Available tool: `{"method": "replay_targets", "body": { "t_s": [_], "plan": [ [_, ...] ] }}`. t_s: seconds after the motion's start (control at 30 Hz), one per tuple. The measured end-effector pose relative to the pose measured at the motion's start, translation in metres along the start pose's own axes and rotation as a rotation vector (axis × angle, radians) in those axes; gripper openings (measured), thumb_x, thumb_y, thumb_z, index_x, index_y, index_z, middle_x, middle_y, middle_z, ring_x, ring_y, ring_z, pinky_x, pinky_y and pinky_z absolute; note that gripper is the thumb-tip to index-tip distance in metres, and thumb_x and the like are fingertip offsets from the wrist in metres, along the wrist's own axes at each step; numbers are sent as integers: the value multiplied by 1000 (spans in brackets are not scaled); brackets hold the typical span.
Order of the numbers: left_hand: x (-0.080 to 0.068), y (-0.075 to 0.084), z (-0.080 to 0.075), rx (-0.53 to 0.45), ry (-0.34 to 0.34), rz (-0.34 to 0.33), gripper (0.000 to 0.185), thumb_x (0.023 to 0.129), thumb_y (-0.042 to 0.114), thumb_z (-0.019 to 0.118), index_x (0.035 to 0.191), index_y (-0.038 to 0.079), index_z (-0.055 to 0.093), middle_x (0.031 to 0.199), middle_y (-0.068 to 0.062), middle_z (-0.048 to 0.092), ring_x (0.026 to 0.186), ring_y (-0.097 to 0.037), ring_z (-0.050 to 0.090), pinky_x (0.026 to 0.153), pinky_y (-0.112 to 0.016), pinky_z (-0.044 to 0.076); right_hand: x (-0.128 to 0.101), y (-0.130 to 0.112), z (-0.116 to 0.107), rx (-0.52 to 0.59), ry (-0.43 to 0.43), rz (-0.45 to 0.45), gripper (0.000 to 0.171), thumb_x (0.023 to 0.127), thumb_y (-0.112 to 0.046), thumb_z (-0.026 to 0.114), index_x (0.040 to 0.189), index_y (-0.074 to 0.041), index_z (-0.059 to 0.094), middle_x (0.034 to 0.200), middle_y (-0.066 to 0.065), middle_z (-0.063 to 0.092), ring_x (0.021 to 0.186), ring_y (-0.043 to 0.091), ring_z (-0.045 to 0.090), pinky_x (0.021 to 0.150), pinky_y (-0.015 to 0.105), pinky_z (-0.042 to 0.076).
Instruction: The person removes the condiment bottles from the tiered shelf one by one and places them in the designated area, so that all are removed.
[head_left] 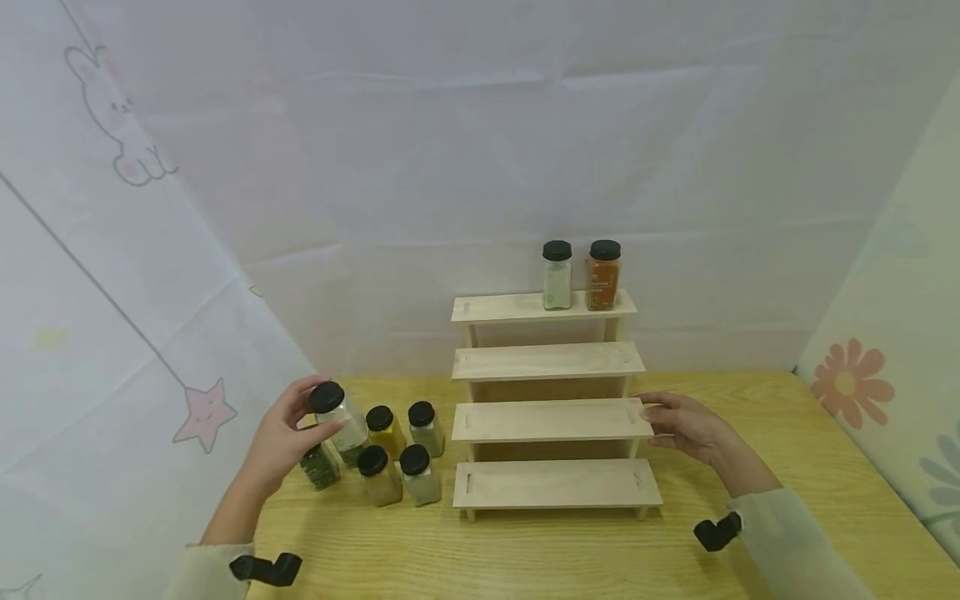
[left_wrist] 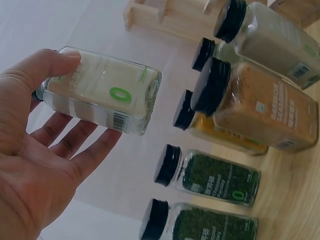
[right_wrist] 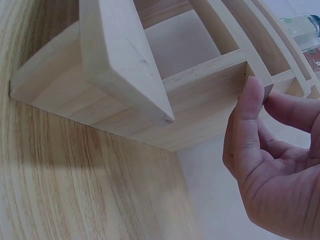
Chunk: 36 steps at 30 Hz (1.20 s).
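We have the left hand [head_left: 288, 433] wrapped around a white-powder jar [head_left: 339, 417] with a black cap, thumb on one side and fingers on the other, jar lifted off the desk [head_left: 525, 550] and tilted. In the left wrist view the same jar [left_wrist: 102, 90] sits between thumb and fingers [left_wrist: 75, 142], clear of the others.

Just right of it on the desk we see a cluster of black-capped spice jars: a yellow jar [head_left: 386, 431], a pale jar [head_left: 424, 428], a tan jar [head_left: 379, 475], another pale jar [head_left: 420, 475] and a green herb jar [head_left: 321, 467], the last partly behind the left hand. Left wrist view shows two green jars [left_wrist: 210, 177].

The right hand [head_left: 686, 429] is at the right end of the wooden stepped rack [head_left: 551, 421], at its second step from the bottom, thumb and fingers lightly curled round the shelf edge. The right wrist view has the thumb [right_wrist: 247, 120] pressed on the rack's corner [right_wrist: 220, 75].

On the rack's top step stand a white jar [head_left: 557, 275] and an orange jar [head_left: 603, 275], side by side, upright, toward the right end. The other three steps carry nothing.
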<state>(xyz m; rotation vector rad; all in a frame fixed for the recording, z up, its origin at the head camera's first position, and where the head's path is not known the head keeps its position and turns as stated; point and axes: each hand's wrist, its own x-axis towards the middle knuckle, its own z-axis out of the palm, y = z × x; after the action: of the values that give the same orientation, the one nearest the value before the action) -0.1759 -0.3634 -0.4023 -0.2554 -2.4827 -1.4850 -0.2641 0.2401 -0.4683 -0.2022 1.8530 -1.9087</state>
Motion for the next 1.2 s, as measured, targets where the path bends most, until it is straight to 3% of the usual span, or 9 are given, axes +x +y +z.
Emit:
{"method": "replay_targets", "body": {
  "t_s": [0.33,0.83,1.2],
  "plan": [
    [-9,-24,-5,-30,-14,-45,69,90,12,79,147,6,42,123,18,61,113,6,56,84,-20,53,-1,0,-2,11,-22,-10,67,105,-13,56,154,11,18,106,1,67,94,14,67,76,28,58],
    [-19,-49,-9,-18,3,-71,69,88,11,80,146,4,44,123,26,59,113,10,55,87,-17,50,-3,-3,-1,14,-32,-6,67,105,-13,54,155,10,16,107,-1,67,94,13,67,78,29,58],
    [-28,-68,-1,-24,-15,-94,69,86,10,82,145,5,46,120,17,63,106,3,59,80,-24,54,-2,-1,-1,19,-27,1,66,105,-14,56,154,9,19,107,0,67,95,14,66,77,28,58]
  ]
}}
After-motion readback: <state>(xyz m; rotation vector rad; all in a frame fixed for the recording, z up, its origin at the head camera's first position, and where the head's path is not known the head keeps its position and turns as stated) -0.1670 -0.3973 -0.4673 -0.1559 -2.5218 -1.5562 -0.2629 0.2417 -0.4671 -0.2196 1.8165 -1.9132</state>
